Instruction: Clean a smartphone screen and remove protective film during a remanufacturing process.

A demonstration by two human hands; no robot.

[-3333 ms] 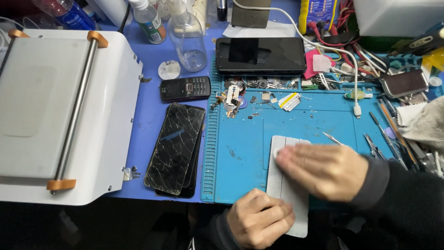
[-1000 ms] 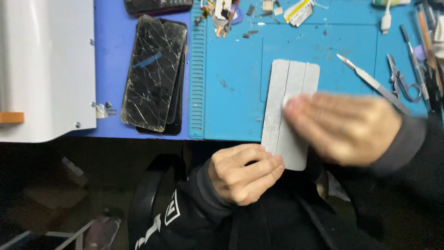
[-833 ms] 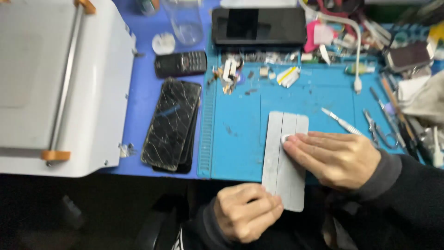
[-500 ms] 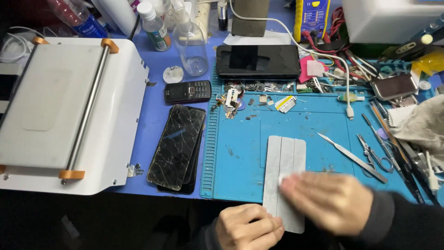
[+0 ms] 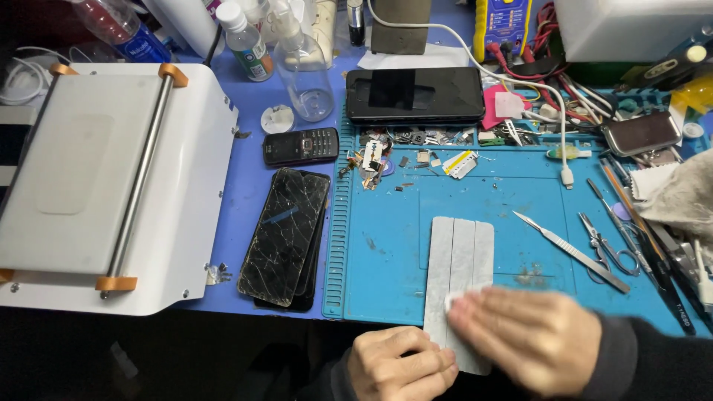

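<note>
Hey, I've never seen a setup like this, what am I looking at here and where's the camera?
The camera sits on a person's head, looking down at a workbench. No robot: just two bare hands. The right hand, blurred, presses a small white wipe onto a flat grey panel lying on a blue work mat. The left hand rests at the panel's near edge. Nearby lie a cracked phone, a small keypad phone, a scalpel and a white machine.
</note>
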